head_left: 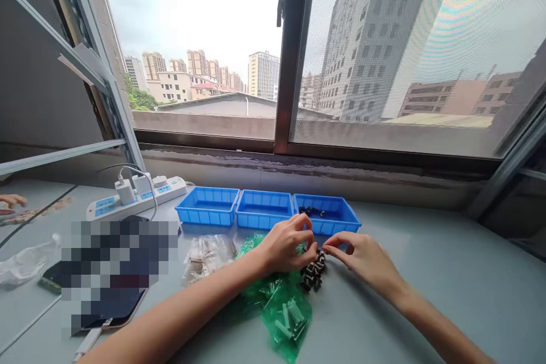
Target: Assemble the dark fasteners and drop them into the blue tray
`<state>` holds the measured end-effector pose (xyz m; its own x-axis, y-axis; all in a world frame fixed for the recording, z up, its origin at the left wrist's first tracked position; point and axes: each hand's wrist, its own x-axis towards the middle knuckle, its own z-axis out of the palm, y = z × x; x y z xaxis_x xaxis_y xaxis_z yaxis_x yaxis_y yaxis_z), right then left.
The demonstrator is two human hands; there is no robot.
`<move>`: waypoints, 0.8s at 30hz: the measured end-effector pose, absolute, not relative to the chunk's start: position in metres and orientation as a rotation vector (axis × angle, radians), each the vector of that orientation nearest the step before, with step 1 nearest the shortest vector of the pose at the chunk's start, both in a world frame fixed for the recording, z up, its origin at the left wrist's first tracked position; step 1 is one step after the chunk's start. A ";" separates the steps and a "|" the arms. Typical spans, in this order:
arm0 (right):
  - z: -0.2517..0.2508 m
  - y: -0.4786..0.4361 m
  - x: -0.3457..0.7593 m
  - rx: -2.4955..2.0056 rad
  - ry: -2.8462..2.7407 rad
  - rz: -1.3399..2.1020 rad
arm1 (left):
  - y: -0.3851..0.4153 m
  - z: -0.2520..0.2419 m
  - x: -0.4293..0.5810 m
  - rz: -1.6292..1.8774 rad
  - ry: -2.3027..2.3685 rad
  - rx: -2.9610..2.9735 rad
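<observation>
A small pile of dark metal screws (313, 274) lies on the grey table. My left hand (288, 245) is over the pile's left side, its fingers curled in; what they hold, if anything, is hidden. From the right, my right hand (369, 259) reaches the pile's edge with thumb and forefinger pinched together, and whatever is between the tips is too small to make out. Under my left wrist and in front of it lies a green plastic bag (290, 315) with pale, rod-like pieces inside. Behind the hands, the right blue bin (336, 224) contains several small dark pieces.
A middle blue bin (264, 219) and a left blue bin (207, 215) stand in the same row. Left of the green bag is a clear bag of parts (207, 259). A white power strip (139, 199), cables and phones occupy the left side. Another person's hand (12, 200) shows at far left.
</observation>
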<state>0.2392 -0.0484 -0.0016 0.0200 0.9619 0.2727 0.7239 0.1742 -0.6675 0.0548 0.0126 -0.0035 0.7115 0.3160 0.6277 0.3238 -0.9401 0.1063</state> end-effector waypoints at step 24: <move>0.005 -0.053 0.220 -1.229 -1.056 1.281 | 0.019 -0.004 0.057 -1.122 -0.518 -2.973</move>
